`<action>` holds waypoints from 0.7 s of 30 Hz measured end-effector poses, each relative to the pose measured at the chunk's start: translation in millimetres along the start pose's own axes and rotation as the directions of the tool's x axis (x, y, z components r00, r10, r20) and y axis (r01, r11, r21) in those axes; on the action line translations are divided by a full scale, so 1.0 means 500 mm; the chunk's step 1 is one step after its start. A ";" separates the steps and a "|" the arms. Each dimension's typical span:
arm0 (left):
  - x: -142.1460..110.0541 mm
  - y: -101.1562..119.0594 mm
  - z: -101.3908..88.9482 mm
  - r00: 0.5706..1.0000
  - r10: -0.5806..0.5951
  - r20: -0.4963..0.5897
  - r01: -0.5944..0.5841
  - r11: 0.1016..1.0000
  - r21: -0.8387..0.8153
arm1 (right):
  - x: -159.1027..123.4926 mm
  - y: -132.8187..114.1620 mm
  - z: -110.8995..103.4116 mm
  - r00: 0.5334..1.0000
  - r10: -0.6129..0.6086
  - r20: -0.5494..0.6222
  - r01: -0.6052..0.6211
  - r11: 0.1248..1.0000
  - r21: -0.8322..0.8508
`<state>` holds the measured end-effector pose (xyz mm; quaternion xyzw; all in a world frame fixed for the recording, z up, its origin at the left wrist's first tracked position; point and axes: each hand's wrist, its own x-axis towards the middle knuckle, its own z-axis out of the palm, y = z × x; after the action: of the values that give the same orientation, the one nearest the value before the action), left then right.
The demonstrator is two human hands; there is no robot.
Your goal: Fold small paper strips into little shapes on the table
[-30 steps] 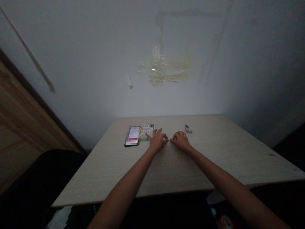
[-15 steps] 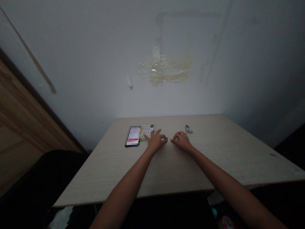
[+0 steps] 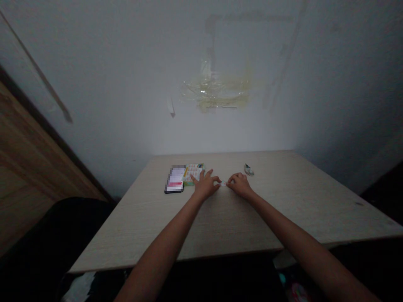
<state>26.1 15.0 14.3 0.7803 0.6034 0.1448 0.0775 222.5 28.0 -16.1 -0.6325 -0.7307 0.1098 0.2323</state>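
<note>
A small, pale, flat piece [image 3: 223, 183], perhaps paper, lies between my two hands low over the table; its kind is too small to make out. My left hand [image 3: 206, 186] holds the near-left end of it between thumb and forefinger, its other fingers spread over the edge of a printed card [image 3: 192, 173]. On the opposite end, my right hand [image 3: 239, 184] is closed in a pinch with the fingers curled. The card is green, white and yellow with small pictures, and partly covered by my left hand.
Left of the card is a phone [image 3: 174, 179] with a blurred, lit screen. A crumpled little wrapper [image 3: 248, 170] rests beyond my right hand. The pale wooden table [image 3: 151, 226] meets a wall [image 3: 126, 84] bearing old tape [image 3: 220, 94].
More of the pale piece shows between my fingertips now. My left fingertips have shifted slightly left, and the right hand has barely moved.
</note>
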 end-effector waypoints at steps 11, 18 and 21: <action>0.008 -0.013 -0.007 0.999 -0.030 0.041 0.032 0.998 -0.048 | 0.000 0.007 0.003 1.000 -0.027 -0.006 0.027 0.999 -0.017; 0.011 -0.017 -0.016 0.997 -0.018 0.074 0.022 0.998 -0.058 | -0.001 0.005 0.002 1.000 -0.017 0.005 0.017 1.000 0.005; 0.010 -0.020 -0.018 0.996 -0.003 0.085 0.008 0.999 -0.053 | -0.003 0.003 0.001 1.000 -0.013 0.005 0.013 1.000 0.005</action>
<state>15.2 21.8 20.7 0.7817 0.5977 0.1275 0.1242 223.8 27.1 -17.4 -0.6268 -0.7351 0.1115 0.2328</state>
